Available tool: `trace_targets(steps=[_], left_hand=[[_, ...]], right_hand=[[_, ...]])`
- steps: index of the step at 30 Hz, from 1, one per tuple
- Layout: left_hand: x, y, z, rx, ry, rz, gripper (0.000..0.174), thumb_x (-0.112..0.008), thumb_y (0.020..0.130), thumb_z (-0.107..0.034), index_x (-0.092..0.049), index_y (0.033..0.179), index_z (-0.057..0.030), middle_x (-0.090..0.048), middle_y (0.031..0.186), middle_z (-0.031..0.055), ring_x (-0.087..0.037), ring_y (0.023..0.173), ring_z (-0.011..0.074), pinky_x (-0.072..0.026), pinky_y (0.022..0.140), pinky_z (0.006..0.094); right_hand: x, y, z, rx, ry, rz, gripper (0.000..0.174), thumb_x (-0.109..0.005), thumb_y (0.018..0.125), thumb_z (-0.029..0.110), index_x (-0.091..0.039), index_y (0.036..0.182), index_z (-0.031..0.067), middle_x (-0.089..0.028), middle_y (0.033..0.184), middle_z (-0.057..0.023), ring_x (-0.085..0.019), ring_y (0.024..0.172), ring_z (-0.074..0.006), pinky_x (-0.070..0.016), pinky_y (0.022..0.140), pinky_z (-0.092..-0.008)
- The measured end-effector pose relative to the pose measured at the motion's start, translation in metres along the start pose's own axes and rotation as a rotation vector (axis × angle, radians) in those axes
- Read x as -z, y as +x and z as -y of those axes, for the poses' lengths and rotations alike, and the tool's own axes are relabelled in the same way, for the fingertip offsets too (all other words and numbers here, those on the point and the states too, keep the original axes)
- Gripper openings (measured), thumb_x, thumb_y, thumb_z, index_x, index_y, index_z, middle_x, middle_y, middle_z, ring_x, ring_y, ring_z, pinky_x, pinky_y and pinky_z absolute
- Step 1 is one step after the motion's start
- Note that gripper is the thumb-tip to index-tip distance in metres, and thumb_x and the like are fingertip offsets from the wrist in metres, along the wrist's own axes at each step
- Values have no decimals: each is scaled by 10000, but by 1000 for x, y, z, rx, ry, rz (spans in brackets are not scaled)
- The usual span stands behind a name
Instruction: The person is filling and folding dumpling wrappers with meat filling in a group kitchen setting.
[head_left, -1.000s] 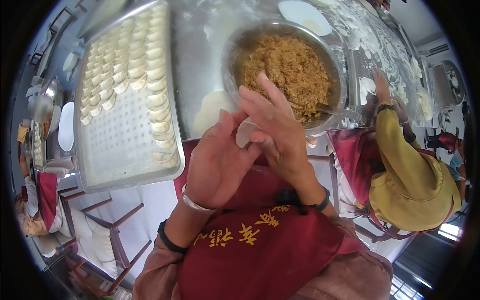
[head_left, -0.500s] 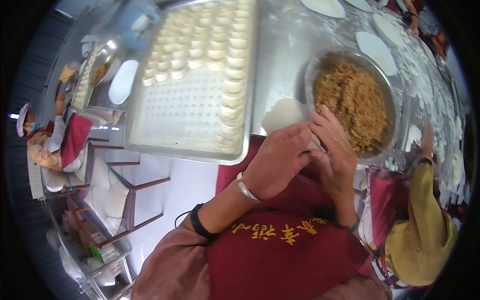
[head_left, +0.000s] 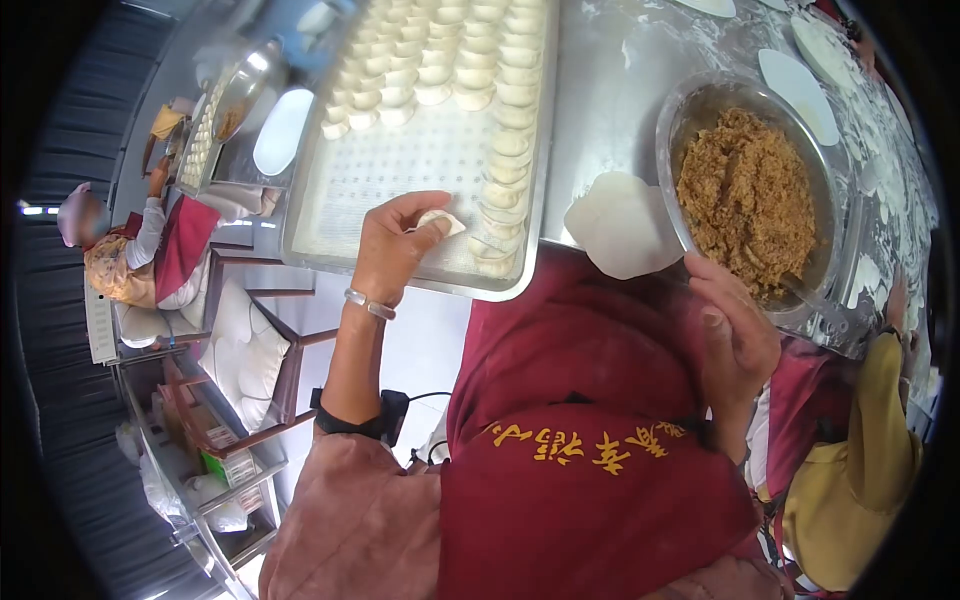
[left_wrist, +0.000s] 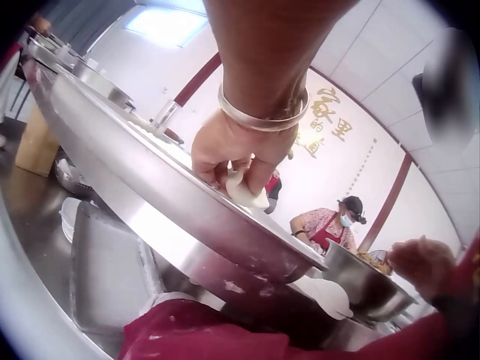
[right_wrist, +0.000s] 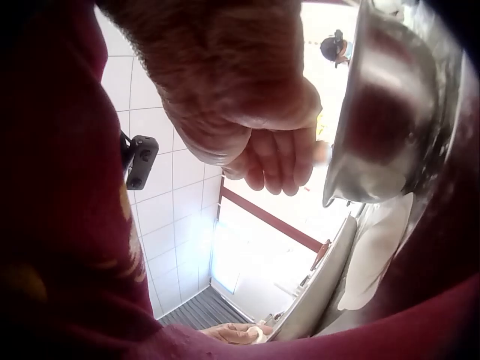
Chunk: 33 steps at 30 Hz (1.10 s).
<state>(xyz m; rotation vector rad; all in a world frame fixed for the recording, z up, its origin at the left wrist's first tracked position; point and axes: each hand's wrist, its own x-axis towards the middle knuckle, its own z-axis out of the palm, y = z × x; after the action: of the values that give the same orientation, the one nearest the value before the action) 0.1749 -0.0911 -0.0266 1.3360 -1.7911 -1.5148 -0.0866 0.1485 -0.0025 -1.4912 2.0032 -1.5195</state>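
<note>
My left hand (head_left: 388, 250) pinches a folded dumpling (head_left: 441, 222) between thumb and fingers, over the near part of a perforated metal tray (head_left: 365, 170). In the left wrist view, the pale dumpling (left_wrist: 244, 192) shows below the fingertips, close over the tray's rim. Rows of folded dumplings (head_left: 435, 75) fill the tray's far part, and one column runs down its right side. My right hand (head_left: 735, 325) holds nothing; its fingers are loosely bent beside the near left side of a steel bowl (head_left: 668, 165) of brown filling (head_left: 750, 185).
Round dough wrappers (head_left: 622, 225) lie at the table edge between tray and bowl. A handle (head_left: 815, 298) sticks out of the filling. White plates (head_left: 798, 95) and floury table (head_left: 870, 150) are beyond. A person in yellow (head_left: 850, 480) works to my right; a chair (head_left: 250, 350) stands left.
My hands, together around the dumpling before, have parted. The left carried it leftward over the tray; the right moved toward the bowl. The head view has swung left.
</note>
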Motion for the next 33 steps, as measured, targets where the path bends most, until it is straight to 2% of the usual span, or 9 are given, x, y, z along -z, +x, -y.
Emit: trace_targets(steps=[4, 7, 10, 16, 19, 22, 25, 28, 33], left_hand=[[7, 10, 15, 95, 53, 0, 265, -659, 877, -17, -671, 1134, 43, -703, 909, 61, -624, 781, 83, -493, 691, 225], [5, 14, 25, 73, 186, -8, 258, -655, 874, -22, -674, 1121, 50, -694, 884, 57, -609, 757, 78, -489, 669, 229], [0, 12, 25, 76, 222, -36, 281, -676, 843, -64, -679, 1089, 72, -709, 866, 103, -632, 739, 120, -508, 690, 256], [-4, 7, 32, 2, 435, -40, 308, -679, 831, -104, -684, 1090, 61, -718, 878, 162, -676, 764, 197, -534, 737, 306], [-8, 3, 32, -38, 475, -66, 284, -668, 864, -68, -676, 1115, 66, -702, 843, 82, -621, 714, 99, -517, 663, 256], [-12, 0, 28, -125, 554, -107, 293, -674, 852, -82, -678, 1100, 72, -711, 844, 98, -641, 717, 116, -523, 670, 266], [-15, -1, 24, -93, 583, -134, 293, -672, 847, -91, -680, 1088, 75, -715, 846, 114, -654, 719, 130, -528, 677, 276], [-12, 3, 19, -87, 563, -138, 293, -666, 844, -75, -676, 1091, 83, -714, 859, 109, -657, 718, 135, -531, 669, 270], [0, 21, 4, 22, 90, -102, 263, -665, 855, -56, -680, 1083, 75, -711, 885, 102, -670, 740, 152, -549, 672, 265]], right_hand=[[1, 1, 3, -20, -11, 25, 206, -649, 905, 132, -697, 996, -47, -714, 1089, -170, -679, 1034, -297, -502, 931, -361], [1, 0, 2, -22, -12, 47, 174, -653, 887, 88, -698, 994, -41, -715, 1086, -167, -684, 1017, -282, -512, 901, -343], [0, -1, 2, -30, -23, 60, 158, -658, 877, 63, -699, 994, -34, -717, 1082, -164, -690, 996, -269, -521, 871, -326], [-2, 0, -1, -8, -16, 76, 152, -666, 864, 34, -701, 997, -32, -720, 1066, -161, -698, 973, -265, -527, 850, -315], [-3, -1, -3, -12, -11, 86, 148, -667, 863, 28, -702, 996, -29, -720, 1060, -162, -699, 973, -266, -528, 849, -315], [-4, -1, -2, -39, 5, 90, 143, -663, 868, 26, -702, 996, -24, -721, 1060, -161, -700, 969, -267, -530, 847, -317], [-4, -3, -3, -49, 6, 88, 145, -662, 862, 16, -702, 996, -21, -720, 1063, -162, -702, 964, -271, -532, 844, -316], [-5, -3, -5, -30, -13, 109, 151, -663, 853, 3, -701, 998, -21, -720, 1067, -160, -704, 955, -271, -538, 836, -315], [-6, -2, -5, -7, -8, 121, 169, -669, 833, -15, -698, 999, -17, -720, 1064, -157, -706, 938, -275, -545, 817, -321]])
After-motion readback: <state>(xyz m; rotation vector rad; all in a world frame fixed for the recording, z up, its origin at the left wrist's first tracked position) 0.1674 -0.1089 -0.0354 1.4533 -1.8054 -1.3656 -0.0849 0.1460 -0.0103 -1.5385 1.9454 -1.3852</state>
